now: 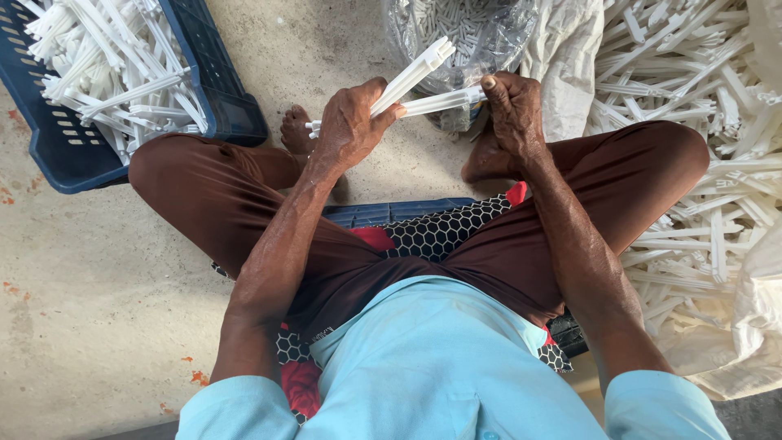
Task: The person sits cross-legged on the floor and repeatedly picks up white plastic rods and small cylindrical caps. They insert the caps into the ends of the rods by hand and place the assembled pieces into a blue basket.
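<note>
Head view: the left hand [349, 122] is closed around a long white plastic strip [417, 72] that slants up and away from it. The right hand [513, 110] pinches the end of a second white strip [436, 103], which lies nearly level between the two hands, above the person's feet. A blue crate [232, 102] full of white strips sits on the concrete floor [90, 285] to the left. A clear plastic bag [472, 37] of small white pieces stands ahead, and a loose heap of strips [700, 98] lies on the right.
</note>
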